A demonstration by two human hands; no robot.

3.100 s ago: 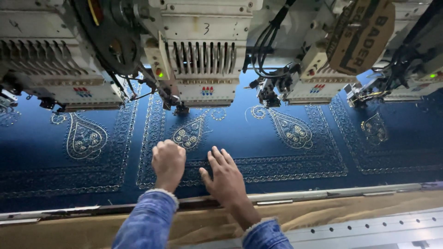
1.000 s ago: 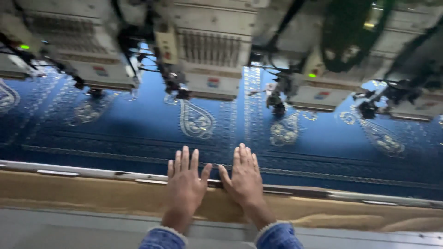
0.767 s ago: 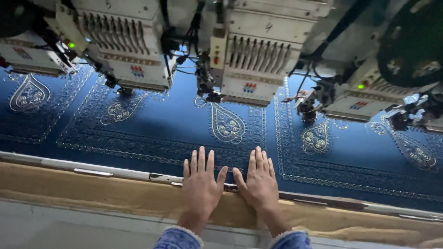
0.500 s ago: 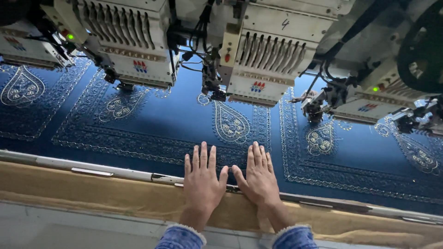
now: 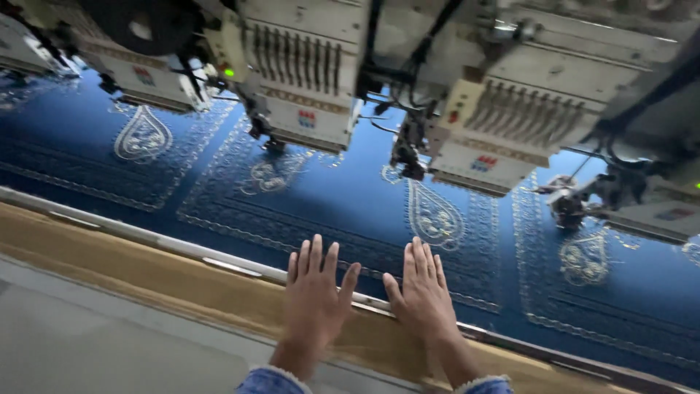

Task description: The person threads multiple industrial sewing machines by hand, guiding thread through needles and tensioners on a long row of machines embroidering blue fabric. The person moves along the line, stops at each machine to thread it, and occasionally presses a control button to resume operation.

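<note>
Both of my hands lie flat, palms down, at the near edge of a stretched blue fabric (image 5: 350,211) embroidered with pale teardrop motifs and borders. My left hand (image 5: 315,292) rests with fingers spread across the metal frame rail (image 5: 168,244) and onto the fabric. My right hand (image 5: 421,290) lies beside it, fingers apart, fingertips just below a teardrop motif (image 5: 433,216). Neither hand holds anything. Denim cuffs show at both wrists.
A row of cream embroidery machine heads (image 5: 306,80) with needle bars hangs over the fabric; another head (image 5: 503,138) stands above my right hand. A tan wooden ledge (image 5: 146,281) and a grey surface (image 5: 87,335) lie in front of the rail.
The view has swung left and tilted, so the machine heads sit more to the right. My hands have stayed flat on the fabric edge, fingers spread.
</note>
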